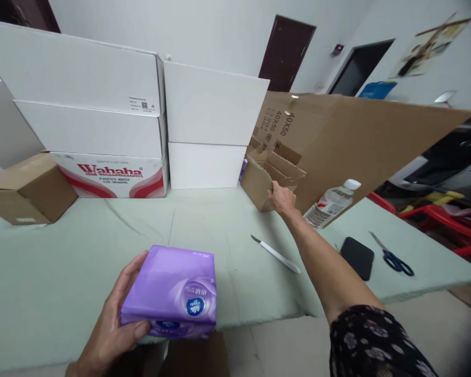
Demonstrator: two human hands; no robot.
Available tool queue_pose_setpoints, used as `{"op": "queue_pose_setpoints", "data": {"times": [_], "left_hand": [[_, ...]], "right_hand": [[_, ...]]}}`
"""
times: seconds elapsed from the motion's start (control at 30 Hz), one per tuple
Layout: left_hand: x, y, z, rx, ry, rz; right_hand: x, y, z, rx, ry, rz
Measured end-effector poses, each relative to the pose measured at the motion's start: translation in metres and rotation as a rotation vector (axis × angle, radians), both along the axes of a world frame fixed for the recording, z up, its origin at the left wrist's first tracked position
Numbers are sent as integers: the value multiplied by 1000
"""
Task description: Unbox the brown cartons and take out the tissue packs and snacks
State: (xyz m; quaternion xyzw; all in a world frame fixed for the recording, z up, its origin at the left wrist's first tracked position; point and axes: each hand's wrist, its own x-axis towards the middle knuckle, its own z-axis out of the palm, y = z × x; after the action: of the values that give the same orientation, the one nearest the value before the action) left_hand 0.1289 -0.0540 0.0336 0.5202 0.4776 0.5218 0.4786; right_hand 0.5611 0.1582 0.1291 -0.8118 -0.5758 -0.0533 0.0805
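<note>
A purple pack of tissues [168,288] with a blue Vinda logo is gripped at its left side by my left hand [118,309], thumb in front and fingers behind, near the table's front edge. My right hand [282,198] reaches far forward, its fingers closed over the near edge of an open cardboard box [257,183]. The box's flaps stand up, and its inside is mostly hidden. A white-handled knife [277,254] lies on the table below my right forearm. A clear water bottle [333,201] with a white cap stands right of that arm.
White cartons [102,131] are stacked along the back, one marked Wahaha. A brown box [31,188] sits at the left. A large cardboard sheet [357,125] stands upright behind the bottle. Scissors [394,259] and a dark flat object [358,257] lie on the right of the pale-green-covered table [220,230].
</note>
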Motion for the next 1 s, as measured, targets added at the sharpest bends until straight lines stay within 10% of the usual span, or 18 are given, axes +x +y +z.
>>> {"op": "queue_pose_setpoints", "data": {"times": [0.17,0.4,0.6,0.83,1.0], "left_hand": [[6,-1,13,51,-69,-32],[16,-1,30,42,-131,-176],[27,-18,35,-16,53,-329],[29,-8,-4,147,237,-167],[22,2,-49,190,502,29]], "right_hand": [[-18,-32,-4,51,47,-33],[-99,-156,19,-93,623,734],[-169,-214,24,-307,608,1040],[-110,-185,-25,-115,810,599],[-12,-131,-45,427,843,96]]}}
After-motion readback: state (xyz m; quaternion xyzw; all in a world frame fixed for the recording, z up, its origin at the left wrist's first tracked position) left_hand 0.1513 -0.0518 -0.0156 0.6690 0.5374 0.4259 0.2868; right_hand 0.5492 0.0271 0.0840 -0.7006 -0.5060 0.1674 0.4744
